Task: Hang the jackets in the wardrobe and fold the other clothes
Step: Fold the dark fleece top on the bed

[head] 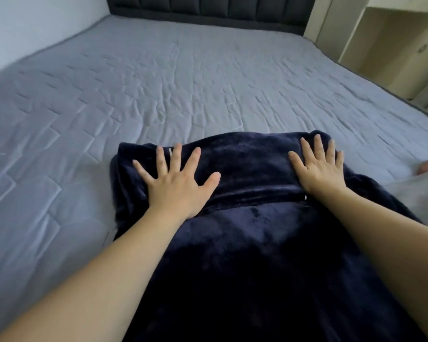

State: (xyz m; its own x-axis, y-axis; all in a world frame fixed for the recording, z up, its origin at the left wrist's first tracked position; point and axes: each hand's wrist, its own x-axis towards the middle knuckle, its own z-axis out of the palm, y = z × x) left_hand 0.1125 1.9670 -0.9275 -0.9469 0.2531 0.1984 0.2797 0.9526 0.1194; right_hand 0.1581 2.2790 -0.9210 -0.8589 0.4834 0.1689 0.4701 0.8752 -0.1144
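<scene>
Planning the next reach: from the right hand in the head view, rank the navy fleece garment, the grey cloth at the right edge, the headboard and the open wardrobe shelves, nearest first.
1. Navy fleece garment: directly under the right hand, pressed flat.
2. Grey cloth: on the bed, just right of that hand.
3 and 4. Open wardrobe shelves, far right, and headboard, far end: too close to call.

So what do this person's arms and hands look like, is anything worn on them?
Both forearms are bare as far as the picture shows, with no sleeves in view. The left hand and right hand wear no gloves, and no rings, watch or bracelet can be seen. The nails look short and unpainted.
</scene>
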